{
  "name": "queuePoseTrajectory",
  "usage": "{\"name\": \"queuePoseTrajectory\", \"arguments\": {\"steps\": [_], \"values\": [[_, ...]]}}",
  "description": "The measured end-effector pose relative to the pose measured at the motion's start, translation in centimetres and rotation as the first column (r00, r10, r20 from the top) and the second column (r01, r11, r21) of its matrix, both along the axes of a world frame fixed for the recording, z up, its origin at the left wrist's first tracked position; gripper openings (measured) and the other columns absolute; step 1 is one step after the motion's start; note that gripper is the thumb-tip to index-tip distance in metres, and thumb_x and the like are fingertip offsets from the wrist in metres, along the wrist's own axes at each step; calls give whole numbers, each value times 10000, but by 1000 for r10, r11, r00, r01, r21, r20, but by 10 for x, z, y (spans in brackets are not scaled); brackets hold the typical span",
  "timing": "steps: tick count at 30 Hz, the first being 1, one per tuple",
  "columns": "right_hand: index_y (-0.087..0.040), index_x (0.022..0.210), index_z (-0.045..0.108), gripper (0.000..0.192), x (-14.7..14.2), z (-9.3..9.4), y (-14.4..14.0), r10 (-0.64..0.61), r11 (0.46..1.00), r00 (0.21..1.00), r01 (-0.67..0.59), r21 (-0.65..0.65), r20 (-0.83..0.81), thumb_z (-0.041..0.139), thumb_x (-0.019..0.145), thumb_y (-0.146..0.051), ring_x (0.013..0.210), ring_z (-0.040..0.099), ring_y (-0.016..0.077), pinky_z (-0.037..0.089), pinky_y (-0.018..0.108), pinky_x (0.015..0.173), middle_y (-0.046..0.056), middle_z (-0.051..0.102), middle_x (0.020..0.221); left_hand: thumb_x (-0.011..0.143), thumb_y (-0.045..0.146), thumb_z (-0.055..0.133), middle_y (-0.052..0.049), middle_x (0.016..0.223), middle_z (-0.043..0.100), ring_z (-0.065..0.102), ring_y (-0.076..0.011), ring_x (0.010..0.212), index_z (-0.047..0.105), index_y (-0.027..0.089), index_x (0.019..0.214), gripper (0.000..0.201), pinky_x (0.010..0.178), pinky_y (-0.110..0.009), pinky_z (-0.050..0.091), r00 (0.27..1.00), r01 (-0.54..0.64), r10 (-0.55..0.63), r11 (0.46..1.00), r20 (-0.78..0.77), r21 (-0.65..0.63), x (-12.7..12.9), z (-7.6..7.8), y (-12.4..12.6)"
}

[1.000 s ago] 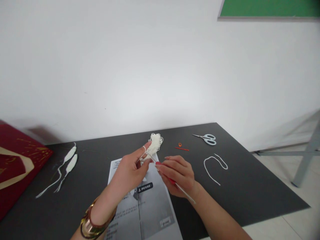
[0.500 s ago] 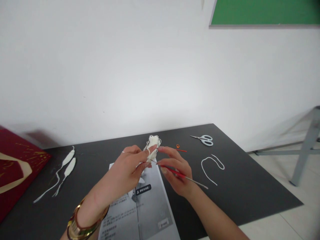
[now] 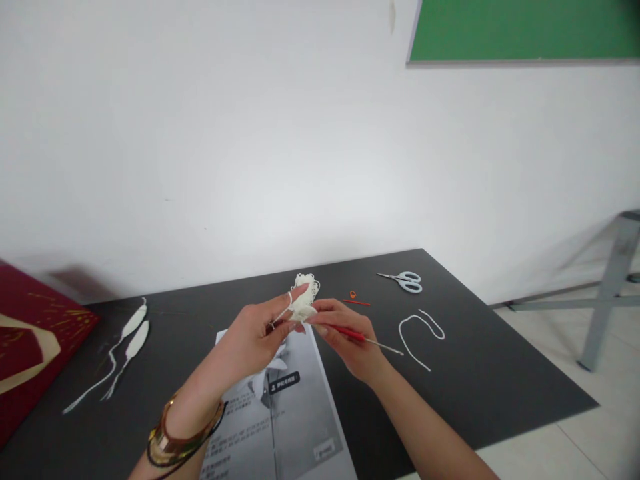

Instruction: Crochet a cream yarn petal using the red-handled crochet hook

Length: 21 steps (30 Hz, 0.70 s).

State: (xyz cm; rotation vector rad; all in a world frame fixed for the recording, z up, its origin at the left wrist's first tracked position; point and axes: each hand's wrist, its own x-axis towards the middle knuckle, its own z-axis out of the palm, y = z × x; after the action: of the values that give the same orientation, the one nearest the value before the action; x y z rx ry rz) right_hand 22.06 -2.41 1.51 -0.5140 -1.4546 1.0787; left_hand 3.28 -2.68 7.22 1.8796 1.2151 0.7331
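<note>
My left hand [image 3: 263, 331] pinches a small white crochet piece [image 3: 301, 312], with a strand of yarn running over its fingers. Red-handled and double-ended in look, a crochet hook [image 3: 356, 335] lies in the closed fingers of my right hand [image 3: 350, 337]; its bare metal end points down to the right. The hook's working tip is hidden at the piece, where both hands meet. Just behind them rests a loose bundle of white yarn [image 3: 306, 283] on the black table. Under my hands lies a printed pattern sheet [image 3: 305, 420] with a flower picture and text.
Two white leaf-shaped crochet pieces [image 3: 136, 339] with tails lie at the left, near a red bag or box [image 3: 45, 333]. To the right are an orange stitch marker [image 3: 353, 294], a red needle [image 3: 357, 303], scissors [image 3: 407, 283] and a cut yarn length [image 3: 423, 320]. A white wall stands behind.
My right hand has turned and drawn in against the crochet piece, and the hook lies flatter. More of the white piece shows between my fingers. The view has shifted slightly.
</note>
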Motion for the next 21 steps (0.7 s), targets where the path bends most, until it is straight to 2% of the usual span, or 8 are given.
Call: {"name": "queuePoseTrajectory", "arguments": {"steps": [4,7,9,11,14,15,19,21], "values": [[-238,890,756,128,-3,2,-1,-27,993,998,20,-117,-59,685,787,-258,941,679,208,543,357,858,80,723,1032,826,264,582,-87,1039,702,642,-198,821,498,209,1341,525,717,-278,488,990,26,-18,998,143,-56,2,-5,3],[-241,850,762,105,-4,3,-2,-78,979,993,59,-194,-90,708,760,-251,889,702,217,563,371,841,60,756,937,820,282,590,-64,893,714,654,-163,598,453,231,1372,571,516,-232,486,986,19,11,984,167,-175,2,-6,4],[-236,861,762,122,-4,3,-3,-81,968,992,56,-245,-92,715,751,-262,870,708,229,567,395,840,59,761,910,831,314,574,-46,806,700,618,-141,450,385,251,1412,614,351,-188,397,988,6,34,966,151,-257,1,-6,3],[-231,871,762,139,-5,1,-3,-74,954,991,39,-297,-109,724,743,-271,845,712,233,570,407,834,59,762,905,843,336,559,-24,690,675,611,-146,407,363,253,1423,618,294,-165,343,988,14,32,957,152,-291,0,-8,3],[-221,866,763,147,-5,-4,-1,-74,936,983,10,-352,-169,740,731,-275,825,714,228,576,404,817,61,763,905,853,359,548,15,536,619,606,-152,391,364,247,1423,609,297,-158,338,984,26,26,958,175,-287,-1,-11,4],[-219,865,763,150,-5,-5,-1,-82,931,978,7,-364,-190,744,728,-277,819,715,226,581,400,805,62,763,903,841,354,568,13,555,635,603,-147,404,375,249,1417,617,314,-163,350,982,14,38,962,184,-272,0,-13,5],[-219,850,765,146,-5,-8,2,-110,924,972,22,-382,-210,755,714,-272,797,716,220,587,386,782,57,765,882,743,280,687,-46,874,724,594,-123,568,476,219,1355,650,483,-207,446,954,-73,133,972,270,-222,7,-19,4],[-226,852,764,139,-5,-6,2,-113,931,978,42,-363,-176,747,722,-273,806,715,221,579,387,803,55,765,885,733,270,699,-49,853,723,584,-120,596,497,175,1335,642,547,-226,467,921,-108,194,960,338,-257,11,-20,2]]}}
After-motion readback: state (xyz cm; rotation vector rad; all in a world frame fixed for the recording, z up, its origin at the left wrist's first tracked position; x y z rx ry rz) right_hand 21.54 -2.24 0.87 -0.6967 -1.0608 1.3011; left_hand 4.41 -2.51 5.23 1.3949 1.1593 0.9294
